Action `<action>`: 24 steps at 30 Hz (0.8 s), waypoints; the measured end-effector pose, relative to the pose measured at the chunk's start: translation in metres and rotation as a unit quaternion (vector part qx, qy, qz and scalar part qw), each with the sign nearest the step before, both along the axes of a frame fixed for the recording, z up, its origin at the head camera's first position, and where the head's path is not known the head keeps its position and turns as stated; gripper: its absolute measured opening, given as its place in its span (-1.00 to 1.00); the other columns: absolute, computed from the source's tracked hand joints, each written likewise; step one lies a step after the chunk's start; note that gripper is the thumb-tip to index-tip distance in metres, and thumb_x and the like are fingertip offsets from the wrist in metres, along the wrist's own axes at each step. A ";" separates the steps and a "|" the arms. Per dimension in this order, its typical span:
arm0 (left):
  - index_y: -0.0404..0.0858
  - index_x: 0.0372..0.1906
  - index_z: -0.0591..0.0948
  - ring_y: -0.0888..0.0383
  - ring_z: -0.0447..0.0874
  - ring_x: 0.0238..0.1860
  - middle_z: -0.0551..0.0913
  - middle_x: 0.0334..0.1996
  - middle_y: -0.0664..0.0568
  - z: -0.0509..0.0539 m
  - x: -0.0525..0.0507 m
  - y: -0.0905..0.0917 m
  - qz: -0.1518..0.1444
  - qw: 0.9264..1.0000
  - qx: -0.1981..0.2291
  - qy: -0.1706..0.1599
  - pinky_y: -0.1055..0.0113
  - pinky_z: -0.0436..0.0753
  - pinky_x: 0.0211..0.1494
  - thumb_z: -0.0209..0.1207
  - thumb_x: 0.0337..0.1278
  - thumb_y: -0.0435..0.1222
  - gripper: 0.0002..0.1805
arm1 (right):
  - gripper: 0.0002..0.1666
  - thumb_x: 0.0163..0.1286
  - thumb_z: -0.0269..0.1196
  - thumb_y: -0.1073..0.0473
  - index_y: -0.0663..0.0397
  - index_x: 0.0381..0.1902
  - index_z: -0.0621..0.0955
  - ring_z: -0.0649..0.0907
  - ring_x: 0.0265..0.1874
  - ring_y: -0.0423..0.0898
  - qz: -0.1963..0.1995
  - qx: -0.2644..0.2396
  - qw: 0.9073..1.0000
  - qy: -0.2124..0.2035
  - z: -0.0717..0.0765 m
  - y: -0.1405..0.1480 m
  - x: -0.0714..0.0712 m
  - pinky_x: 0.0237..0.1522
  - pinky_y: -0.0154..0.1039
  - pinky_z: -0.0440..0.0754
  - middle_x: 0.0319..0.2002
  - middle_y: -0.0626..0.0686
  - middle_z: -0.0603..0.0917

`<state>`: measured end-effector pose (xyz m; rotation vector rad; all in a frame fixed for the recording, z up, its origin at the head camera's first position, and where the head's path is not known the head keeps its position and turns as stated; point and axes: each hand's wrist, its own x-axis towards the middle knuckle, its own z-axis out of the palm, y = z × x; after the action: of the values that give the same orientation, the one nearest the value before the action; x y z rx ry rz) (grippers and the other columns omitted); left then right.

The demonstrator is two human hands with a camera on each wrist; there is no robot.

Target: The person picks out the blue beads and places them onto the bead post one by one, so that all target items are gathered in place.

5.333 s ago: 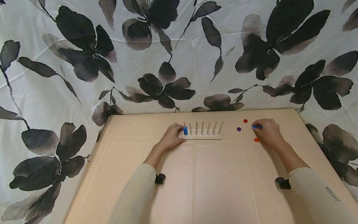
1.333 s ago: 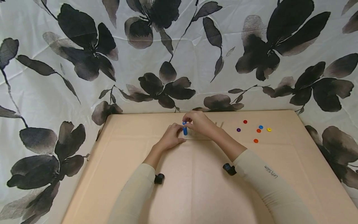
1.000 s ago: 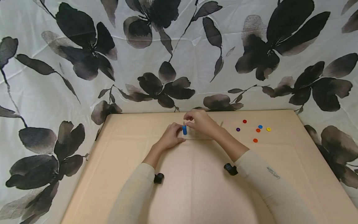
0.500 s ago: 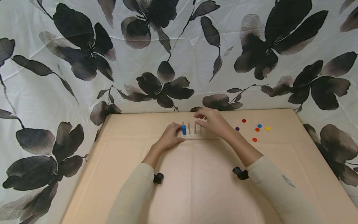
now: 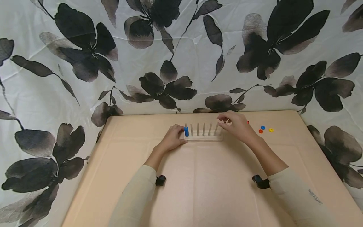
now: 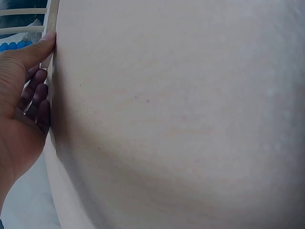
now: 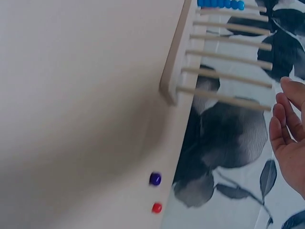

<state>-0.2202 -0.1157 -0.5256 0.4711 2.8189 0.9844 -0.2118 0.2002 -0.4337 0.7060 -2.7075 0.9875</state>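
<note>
A wooden peg rack (image 5: 201, 138) stands near the table's far edge. Blue beads (image 5: 186, 131) are stacked on its leftmost peg; the other pegs are bare. My left hand (image 5: 172, 138) grips the rack's left end, the thumb (image 6: 44, 44) on the base's front edge in the left wrist view. Just past the rack's right end, my right hand (image 5: 236, 126) is in the air with loosely bent fingers and nothing in them. The right wrist view shows it beside the peg tips, with a purple bead (image 7: 155, 179) and a red bead (image 7: 157, 208) on the table.
Farther right on the table lie a blue bead (image 5: 262, 127), an orange bead (image 5: 260, 131) and a yellow bead (image 5: 271, 130). My right hand and forearm cover other beads in the head view. Behind the table (image 5: 170, 201) hangs a floral cloth (image 5: 204, 63).
My right hand brought a blue bead from the right to the leftmost peg and let it go onto the stack. It has since moved right, past the rack. The left hand stays put.
</note>
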 end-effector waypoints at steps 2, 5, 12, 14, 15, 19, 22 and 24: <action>-0.36 0.31 0.55 -0.06 0.43 0.22 0.54 0.20 -0.13 0.000 0.001 -0.001 -0.002 1.000 -0.001 0.001 0.09 0.47 0.36 0.50 0.12 -0.21 -0.32 | -0.75 0.35 0.43 0.26 0.15 -0.02 0.74 0.70 -0.13 0.05 -0.007 -0.005 1.000 0.013 -0.001 0.009 0.003 -0.07 0.04 0.70 -0.14 0.11 0.75; -0.36 0.30 0.55 -0.07 0.43 0.22 0.54 0.21 -0.13 0.001 0.002 -0.001 -0.004 1.000 0.000 0.003 0.08 0.47 0.35 0.51 0.11 -0.21 -0.33 | -0.75 0.33 0.44 0.28 0.17 -0.03 0.74 0.70 -0.14 0.06 -0.023 -0.003 0.999 0.033 -0.003 0.024 0.008 -0.09 0.04 0.68 -0.16 0.12 0.76; -0.37 0.30 0.55 -0.07 0.43 0.23 0.53 0.21 -0.13 0.003 0.003 -0.003 -0.007 1.000 0.000 -0.001 0.08 0.46 0.38 0.50 0.12 -0.21 -0.32 | -0.71 0.27 0.48 0.31 0.16 -0.03 0.74 0.68 -0.17 0.08 -0.078 -0.001 0.996 0.042 -0.014 0.071 0.009 -0.14 -0.25 0.59 -0.12 0.15 0.75; -0.36 0.31 0.54 -0.06 0.43 0.24 0.53 0.22 -0.13 0.004 0.003 -0.003 -0.008 1.000 -0.001 -0.005 0.09 0.46 0.39 0.50 0.13 -0.20 -0.32 | -0.69 0.28 0.47 0.32 0.17 -0.02 0.73 0.68 -0.12 0.11 -0.094 0.004 0.995 0.034 -0.018 0.086 0.007 -0.08 -0.23 0.58 -0.08 0.17 0.75; -0.36 0.32 0.54 -0.06 0.43 0.24 0.53 0.22 -0.13 0.005 0.003 -0.003 -0.008 1.000 -0.001 -0.006 0.09 0.46 0.39 0.50 0.13 -0.21 -0.32 | -0.69 0.29 0.46 0.31 0.18 0.00 0.72 0.67 -0.09 0.13 -0.102 0.005 0.994 0.025 -0.021 0.093 0.007 -0.04 -0.16 0.60 -0.07 0.19 0.74; -0.37 0.31 0.54 -0.07 0.43 0.24 0.53 0.21 -0.13 0.005 0.001 -0.003 -0.010 1.000 0.000 -0.007 0.08 0.46 0.38 0.50 0.13 -0.20 -0.32 | -0.65 0.34 0.42 0.32 0.20 0.08 0.69 0.62 0.01 0.19 -0.129 0.017 0.991 -0.018 -0.031 0.119 0.004 0.08 0.20 0.59 0.04 0.25 0.69; -0.36 0.31 0.54 -0.06 0.43 0.24 0.53 0.20 -0.12 0.003 0.000 -0.003 -0.009 1.000 0.000 -0.008 0.09 0.46 0.38 0.50 0.12 -0.20 -0.31 | -0.64 0.38 0.38 0.32 0.23 0.12 0.67 0.59 0.08 0.25 -0.138 0.025 0.989 -0.046 -0.038 0.134 0.003 0.14 0.30 0.55 0.10 0.30 0.65; -0.35 0.32 0.54 -0.05 0.43 0.24 0.53 0.19 -0.11 0.002 -0.001 -0.003 -0.008 1.000 0.000 -0.008 0.10 0.46 0.38 0.50 0.13 -0.20 -0.32 | -0.64 0.41 0.36 0.31 0.24 0.14 0.66 0.57 0.10 0.28 -0.145 0.031 0.987 -0.057 -0.043 0.141 0.002 0.15 0.31 0.53 0.11 0.32 0.64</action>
<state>-0.2214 -0.1191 -0.5231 0.4826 2.7957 0.9806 -0.2097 0.3415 -0.4765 0.2570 -2.8422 0.8999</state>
